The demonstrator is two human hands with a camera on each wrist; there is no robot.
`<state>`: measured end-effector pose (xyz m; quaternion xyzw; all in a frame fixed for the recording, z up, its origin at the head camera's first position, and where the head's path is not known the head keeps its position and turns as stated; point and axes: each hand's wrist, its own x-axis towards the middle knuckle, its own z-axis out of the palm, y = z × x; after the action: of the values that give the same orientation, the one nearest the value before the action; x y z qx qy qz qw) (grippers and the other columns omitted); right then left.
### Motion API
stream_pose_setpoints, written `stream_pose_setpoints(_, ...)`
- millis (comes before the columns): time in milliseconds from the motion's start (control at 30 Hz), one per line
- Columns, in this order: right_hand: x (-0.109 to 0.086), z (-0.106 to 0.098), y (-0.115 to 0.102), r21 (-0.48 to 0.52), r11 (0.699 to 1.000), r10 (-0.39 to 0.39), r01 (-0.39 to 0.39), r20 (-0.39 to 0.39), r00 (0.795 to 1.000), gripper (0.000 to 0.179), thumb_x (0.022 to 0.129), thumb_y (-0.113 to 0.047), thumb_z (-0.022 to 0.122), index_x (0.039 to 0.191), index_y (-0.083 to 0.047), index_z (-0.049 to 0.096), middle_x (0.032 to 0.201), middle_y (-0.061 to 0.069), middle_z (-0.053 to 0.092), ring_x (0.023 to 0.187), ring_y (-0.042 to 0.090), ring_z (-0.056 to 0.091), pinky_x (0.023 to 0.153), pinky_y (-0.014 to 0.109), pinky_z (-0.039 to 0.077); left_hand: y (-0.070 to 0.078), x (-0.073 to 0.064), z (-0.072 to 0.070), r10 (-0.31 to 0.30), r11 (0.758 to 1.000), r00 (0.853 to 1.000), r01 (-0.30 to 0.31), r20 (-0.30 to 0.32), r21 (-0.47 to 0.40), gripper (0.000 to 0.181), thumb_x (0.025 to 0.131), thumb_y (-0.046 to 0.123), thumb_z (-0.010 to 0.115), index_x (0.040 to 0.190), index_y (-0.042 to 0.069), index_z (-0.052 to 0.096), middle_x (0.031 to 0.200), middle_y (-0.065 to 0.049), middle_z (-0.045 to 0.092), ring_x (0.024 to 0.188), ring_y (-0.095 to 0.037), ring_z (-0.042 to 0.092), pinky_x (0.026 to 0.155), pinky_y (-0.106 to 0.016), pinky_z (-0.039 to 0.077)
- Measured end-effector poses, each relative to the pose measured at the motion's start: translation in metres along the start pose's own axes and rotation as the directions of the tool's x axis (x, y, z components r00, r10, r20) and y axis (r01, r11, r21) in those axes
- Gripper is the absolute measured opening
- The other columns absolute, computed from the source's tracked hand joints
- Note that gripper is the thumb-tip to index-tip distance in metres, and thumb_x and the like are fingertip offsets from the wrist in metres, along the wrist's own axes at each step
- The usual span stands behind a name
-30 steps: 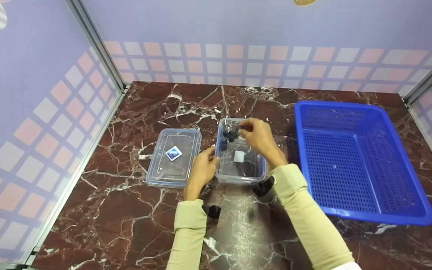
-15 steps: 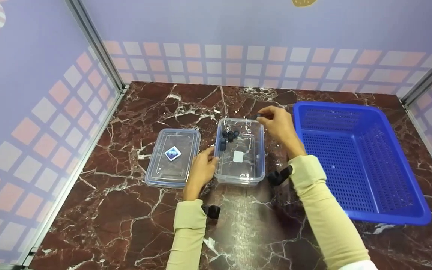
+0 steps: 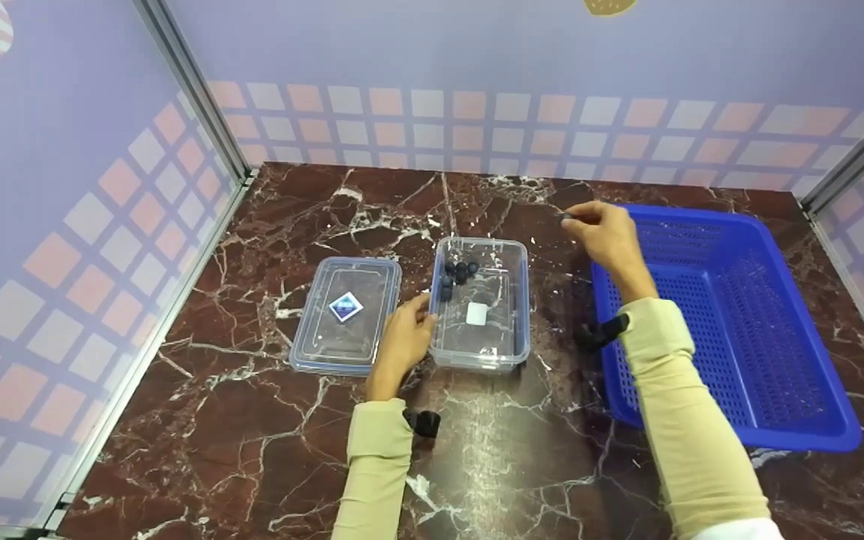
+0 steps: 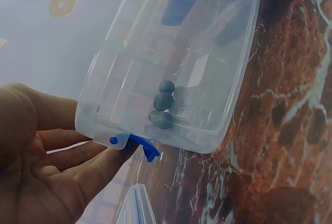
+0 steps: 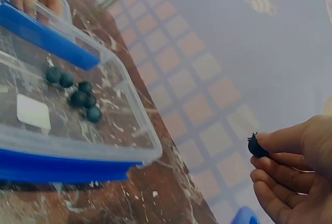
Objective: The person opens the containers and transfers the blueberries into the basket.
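A dark, round blueberry (image 5: pixel 256 145) with a small crown is pinched between thumb and fingertips of my right hand (image 3: pixel 610 238), raised near the back left corner of the blue basket (image 3: pixel 709 289). Several more blueberries (image 3: pixel 461 271) lie in the upper left of a clear plastic container (image 3: pixel 498 334), which stands lidless on the marble tabletop. My left hand (image 3: pixel 405 334) touches the container's left side with fairly straight fingers (image 4: pixel 88 164), beside a blue clip flap (image 4: pixel 142 143). The left fingertips are partly hidden behind the flap.
A transparent lidded container (image 3: pixel 343 330) with a blue diamond label lies left of the open one. The perforated basket takes up the right side. Purple tiled-print panels (image 3: pixel 432 60) enclose the table at the back and sides.
My right hand has lifted a blueberry out of the container and carried it right and away from me, toward the basket's back left corner. The left hand stays in place.
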<state>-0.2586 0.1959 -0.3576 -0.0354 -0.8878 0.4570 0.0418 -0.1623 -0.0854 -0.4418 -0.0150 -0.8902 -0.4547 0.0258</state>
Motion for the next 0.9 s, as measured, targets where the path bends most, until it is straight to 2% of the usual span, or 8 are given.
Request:
stream_pose_setpoints(133, 0.003, -0.01, 0.01, 0.012, 1.0, 0.011, -0.011, -0.02, 1.0, 0.031, 0.091, -0.02, 0.065, 0.116, -0.002, 0.066, 0.108, 0.012, 0.066, 0.086, 0.007, 0.054, 0.076, 0.021, 0.044, 0.001, 0.0, 0.0, -0.004, 1.0, 1.0, 0.004, -0.001, -0.009, 0.039, 0.092, 0.008, 0.058, 0.13, 0.001, 0.056, 0.118, -0.019, 0.065, 0.107, -0.029, 0.065, 0.096, -0.041, 0.049)
stream_pose_setpoints(433, 0.006, -0.03, 0.029, 0.035, 0.998, 0.045, -0.044, -0.026, 0.999, 0.037, 0.091, -0.025, 0.064, 0.12, -0.001, 0.063, 0.114, 0.013, 0.064, 0.094, 0.009, 0.054, 0.082, 0.024, 0.043, 0.001, 0.0, 0.0, -0.015, 0.999, 1.0, 0.015, 0.011, -0.038, 0.04, 0.092, 0.007, 0.057, 0.131, 0.0, 0.055, 0.119, -0.02, 0.065, 0.107, -0.029, 0.064, 0.095, -0.04, 0.05)
stream_pose_setpoints(533, 0.008, -0.034, 0.035, 0.067, 0.996, 0.056, -0.054, -0.027, 0.998, 0.038, 0.091, -0.024, 0.064, 0.121, 0.0, 0.062, 0.111, 0.008, 0.064, 0.092, 0.006, 0.053, 0.083, 0.023, 0.043, 0.001, -0.001, 0.0, -0.019, 0.999, 1.0, 0.02, 0.008, -0.029, 0.039, 0.092, 0.008, 0.057, 0.131, 0.001, 0.055, 0.12, -0.02, 0.064, 0.108, -0.029, 0.064, 0.096, -0.04, 0.05)
stream_pose_setpoints(767, 0.011, -0.041, 0.052, 0.124, 0.986, 0.115, -0.11, -0.028, 0.993, 0.039, 0.091, -0.024, 0.064, 0.122, 0.001, 0.062, 0.091, -0.012, 0.061, 0.082, 0.0, 0.052, 0.075, 0.018, 0.044, 0.001, -0.002, -0.001, -0.015, 1.0, 1.0, 0.015, 0.003, -0.006, 0.039, 0.092, 0.008, 0.056, 0.131, 0.001, 0.055, 0.118, -0.019, 0.065, 0.107, -0.029, 0.064, 0.096, -0.041, 0.049)
stream_pose_setpoints(900, 0.013, -0.043, 0.064, 0.154, 0.973, 0.174, -0.17, -0.01, 0.985, 0.043, 0.092, -0.025, 0.063, 0.125, 0.002, 0.059, 0.089, -0.015, 0.06, 0.079, -0.002, 0.056, 0.082, 0.021, 0.048, 0.001, 0.0, 0.0, 0.004, 1.0, 1.0, -0.004, -0.003, -0.013, 0.039, 0.092, 0.006, 0.056, 0.13, -0.001, 0.055, 0.121, -0.019, 0.064, 0.108, -0.03, 0.064, 0.096, -0.04, 0.05)
